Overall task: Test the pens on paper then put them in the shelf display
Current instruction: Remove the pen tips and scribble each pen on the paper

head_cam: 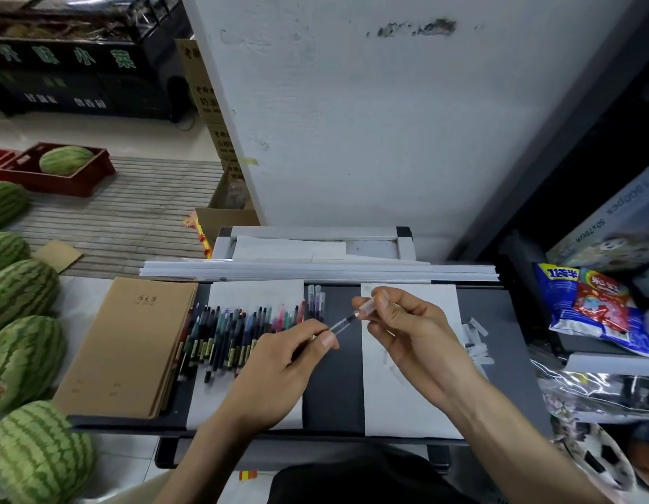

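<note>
Pen [346, 319]: held in air above dark surface [334, 394], over gap between left paper sheet [243, 405] and right paper sheet [406, 416]. Left hand [279, 361]: fingers curled, pinching lower barrel. Right hand [414, 332]: thumb and fingers pinching clear upper end. Row of coloured pens [235, 332]: lying side by side across left paper sheet. Stack of brown notebooks [130, 343]: just beside row, left. Watermelons [21, 361]: far left.

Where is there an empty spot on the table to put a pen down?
The dark strip between the two paper sheets is bare, and so is the near half of the right sheet. The left sheet is crowded with pens; caps pile up far right.
</note>
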`<state>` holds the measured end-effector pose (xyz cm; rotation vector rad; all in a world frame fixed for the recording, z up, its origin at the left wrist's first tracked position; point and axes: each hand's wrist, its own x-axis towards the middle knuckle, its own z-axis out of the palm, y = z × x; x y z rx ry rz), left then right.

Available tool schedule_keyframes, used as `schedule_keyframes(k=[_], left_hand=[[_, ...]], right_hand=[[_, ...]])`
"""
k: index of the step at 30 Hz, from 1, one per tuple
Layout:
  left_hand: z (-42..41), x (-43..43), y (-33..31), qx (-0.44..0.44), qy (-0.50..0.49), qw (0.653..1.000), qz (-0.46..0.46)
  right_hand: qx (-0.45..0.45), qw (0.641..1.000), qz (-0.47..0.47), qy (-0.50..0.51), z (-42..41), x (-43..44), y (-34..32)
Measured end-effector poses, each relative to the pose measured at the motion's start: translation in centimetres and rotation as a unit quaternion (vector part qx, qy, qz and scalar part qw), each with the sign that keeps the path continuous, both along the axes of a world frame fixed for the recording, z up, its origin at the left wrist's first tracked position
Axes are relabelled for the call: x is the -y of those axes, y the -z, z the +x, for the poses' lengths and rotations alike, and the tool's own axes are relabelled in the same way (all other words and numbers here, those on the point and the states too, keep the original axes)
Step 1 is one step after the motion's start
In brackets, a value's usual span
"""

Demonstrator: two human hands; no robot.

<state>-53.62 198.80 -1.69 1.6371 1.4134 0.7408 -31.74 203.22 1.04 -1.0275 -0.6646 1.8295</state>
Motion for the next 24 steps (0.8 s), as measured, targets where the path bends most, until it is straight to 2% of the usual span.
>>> schedule_keyframes(k=[8,14,24], left_hand=[[0.0,0.2,-0.6,-0.010,-0.006,1.000,0.005],[0.3,0.2,-0.7,0.004,-0.006,1.000,0.006],[2.3,-0.2,0.3,-0.012,-0.017,1.000,-0.003]], right_hand=[[0.052,0.995,0.073,0.052,-0.1,-0.3,-0.1],[0.125,0.981,0.146,0.027,-0.7,-0.1,0.5],[0.107,0.992,0.057,0.022,-1.5,-0.1,3.0]])
